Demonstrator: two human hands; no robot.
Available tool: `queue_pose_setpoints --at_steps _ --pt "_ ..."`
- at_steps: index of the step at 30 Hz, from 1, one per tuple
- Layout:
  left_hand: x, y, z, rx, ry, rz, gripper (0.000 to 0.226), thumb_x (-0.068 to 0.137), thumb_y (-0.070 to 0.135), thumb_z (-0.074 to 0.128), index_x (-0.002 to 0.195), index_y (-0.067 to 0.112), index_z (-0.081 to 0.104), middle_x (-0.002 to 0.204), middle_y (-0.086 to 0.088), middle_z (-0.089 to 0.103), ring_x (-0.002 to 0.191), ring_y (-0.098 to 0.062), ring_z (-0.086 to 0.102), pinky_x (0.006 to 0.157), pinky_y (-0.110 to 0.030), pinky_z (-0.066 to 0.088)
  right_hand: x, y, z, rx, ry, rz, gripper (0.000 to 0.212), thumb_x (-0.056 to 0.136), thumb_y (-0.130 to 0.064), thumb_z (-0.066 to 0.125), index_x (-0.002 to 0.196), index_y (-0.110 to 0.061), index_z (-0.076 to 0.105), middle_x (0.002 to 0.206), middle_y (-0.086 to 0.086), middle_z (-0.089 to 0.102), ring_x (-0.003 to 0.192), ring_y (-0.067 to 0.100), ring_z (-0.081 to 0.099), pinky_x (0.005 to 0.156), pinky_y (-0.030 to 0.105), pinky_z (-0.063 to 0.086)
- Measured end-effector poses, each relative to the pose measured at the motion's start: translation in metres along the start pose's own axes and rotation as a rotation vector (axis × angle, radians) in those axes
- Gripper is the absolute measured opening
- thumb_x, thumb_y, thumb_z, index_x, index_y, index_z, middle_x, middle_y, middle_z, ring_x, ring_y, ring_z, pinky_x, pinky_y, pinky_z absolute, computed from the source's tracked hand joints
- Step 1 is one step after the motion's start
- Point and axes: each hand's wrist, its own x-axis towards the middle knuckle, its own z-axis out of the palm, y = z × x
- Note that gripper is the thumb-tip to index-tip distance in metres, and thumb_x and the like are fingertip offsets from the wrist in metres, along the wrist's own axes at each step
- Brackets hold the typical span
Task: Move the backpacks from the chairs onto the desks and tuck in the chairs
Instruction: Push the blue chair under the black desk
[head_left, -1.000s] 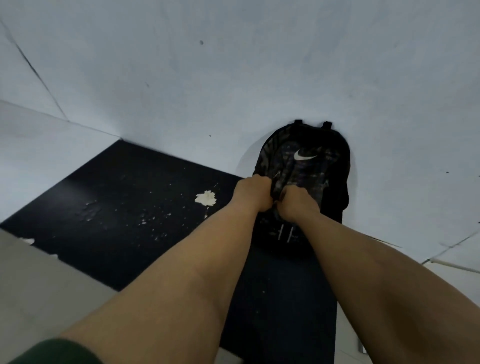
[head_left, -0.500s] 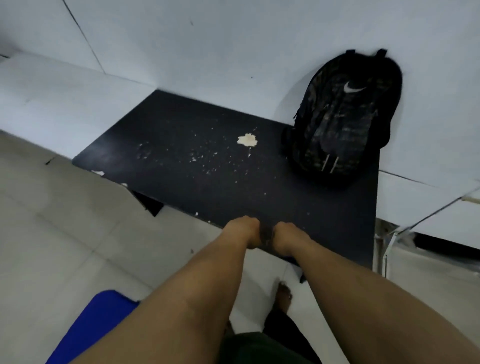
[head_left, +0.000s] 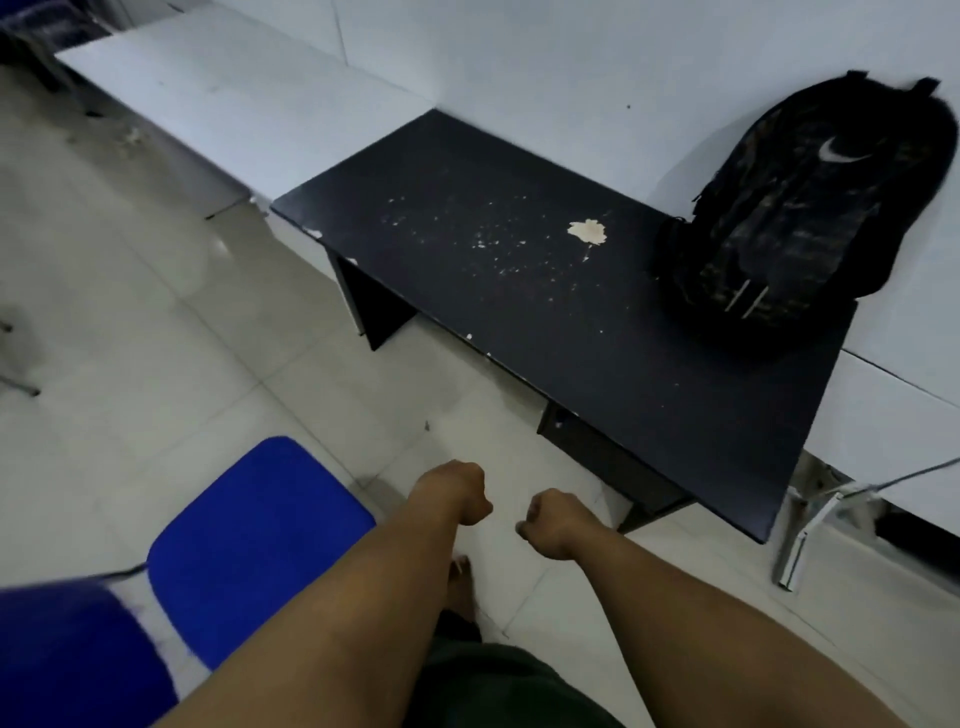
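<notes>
A black camouflage backpack (head_left: 800, 208) with a white swoosh stands upright on the right end of the black desk (head_left: 519, 291), leaning against the white wall. A blue chair seat (head_left: 254, 540) sits on the floor at the lower left, with its blue backrest (head_left: 72, 660) nearer me. My left hand (head_left: 457, 491) and my right hand (head_left: 553, 522) hover over the floor in front of the desk, both curled into fists with nothing in them. They are apart from the desk, the backpack and the chair.
A white desk (head_left: 234, 104) adjoins the black one on the left, and another white desk (head_left: 893, 426) lies to the right with metal legs (head_left: 800, 530) below. My bare foot (head_left: 460, 582) rests on the tiled floor (head_left: 130, 312). A chair leg (head_left: 15, 384) shows at far left.
My hands let go of the backpack, which stays against the wall on the desk. Both hands pulled back past the desk's front edge and moved apart. The view swung down, showing the chair.
</notes>
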Motion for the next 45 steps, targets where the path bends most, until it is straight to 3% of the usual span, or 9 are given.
queue_pose_setpoints --at_steps 5,10,18,23,29,35,40,43,45 --pt "-0.038 0.001 0.036 -0.109 -0.045 -0.007 0.049 0.096 0.042 0.053 0.134 0.01 0.055 0.134 -0.01 0.056 0.119 -0.026 0.055 0.099 -0.036 0.048 -0.023 0.005 0.029 -0.038 -0.012 -0.015 0.042 0.094 -0.04 0.058 0.121 -0.009 0.061 0.124 0.01 0.062 0.112 0.026 0.059 0.087 0.031 0.048" --pt "-0.078 -0.019 0.068 -0.206 0.01 -0.037 0.044 0.097 0.038 0.053 0.129 0.01 0.058 0.13 -0.011 0.059 0.115 -0.027 0.058 0.098 -0.038 0.049 -0.045 -0.01 0.066 -0.13 -0.068 -0.06 0.041 0.095 -0.041 0.056 0.12 -0.009 0.061 0.119 0.01 0.064 0.105 0.025 0.061 0.078 0.029 0.047" --pt "-0.116 -0.079 0.086 -0.238 0.022 -0.135 0.042 0.099 0.035 0.049 0.131 0.008 0.056 0.129 -0.01 0.059 0.115 -0.025 0.057 0.094 -0.034 0.048 -0.06 -0.059 0.093 -0.154 -0.052 -0.118 0.04 0.096 -0.04 0.057 0.12 -0.008 0.062 0.123 0.011 0.062 0.11 0.026 0.06 0.088 0.032 0.049" --pt "-0.136 -0.117 0.093 -0.278 0.063 -0.127 0.039 0.097 0.035 0.052 0.128 0.011 0.058 0.126 -0.01 0.061 0.102 -0.022 0.057 0.092 -0.035 0.049 -0.072 -0.096 0.116 -0.158 -0.027 -0.101 0.042 0.094 -0.04 0.058 0.124 -0.009 0.061 0.125 0.01 0.061 0.111 0.026 0.06 0.09 0.032 0.05" --pt "-0.165 -0.199 0.104 -0.214 0.09 -0.054 0.04 0.096 0.039 0.055 0.128 0.014 0.058 0.125 -0.008 0.061 0.111 -0.025 0.058 0.094 -0.036 0.049 -0.091 -0.175 0.176 -0.093 0.019 -0.088 0.042 0.092 -0.042 0.061 0.12 -0.012 0.062 0.122 0.009 0.063 0.108 0.025 0.06 0.089 0.032 0.051" --pt "-0.207 -0.299 0.133 -0.127 0.034 -0.05 0.041 0.097 0.035 0.053 0.131 0.013 0.054 0.131 -0.009 0.056 0.114 -0.026 0.056 0.097 -0.037 0.048 -0.121 -0.255 0.243 -0.01 0.02 -0.138 0.024 0.093 -0.032 0.059 0.102 -0.011 0.066 0.105 0.006 0.066 0.097 0.023 0.062 0.075 0.028 0.046" --pt "-0.226 -0.353 0.148 -0.106 0.005 -0.07 0.04 0.096 0.037 0.053 0.128 0.013 0.056 0.125 -0.007 0.058 0.095 -0.02 0.051 0.092 -0.036 0.048 -0.138 -0.296 0.273 -0.022 0.014 -0.157 0.019 0.095 -0.032 0.058 0.09 -0.014 0.057 0.091 0.003 0.058 0.084 0.02 0.054 0.072 0.028 0.044" --pt "-0.231 -0.372 0.148 -0.126 0.028 -0.081 0.034 0.095 0.038 0.054 0.119 0.013 0.057 0.116 -0.005 0.058 0.091 -0.019 0.05 0.088 -0.035 0.048 -0.141 -0.313 0.278 -0.058 0.021 -0.158 0.019 0.095 -0.034 0.058 0.09 -0.016 0.056 0.092 0.002 0.057 0.086 0.02 0.055 0.077 0.031 0.047" --pt "-0.236 -0.382 0.145 -0.144 0.048 -0.077 0.037 0.095 0.038 0.054 0.123 0.014 0.058 0.122 -0.005 0.06 0.094 -0.02 0.053 0.091 -0.036 0.049 -0.141 -0.324 0.278 -0.063 0.031 -0.156 0.02 0.095 -0.034 0.058 0.09 -0.015 0.055 0.091 0.003 0.056 0.085 0.02 0.054 0.077 0.032 0.047"
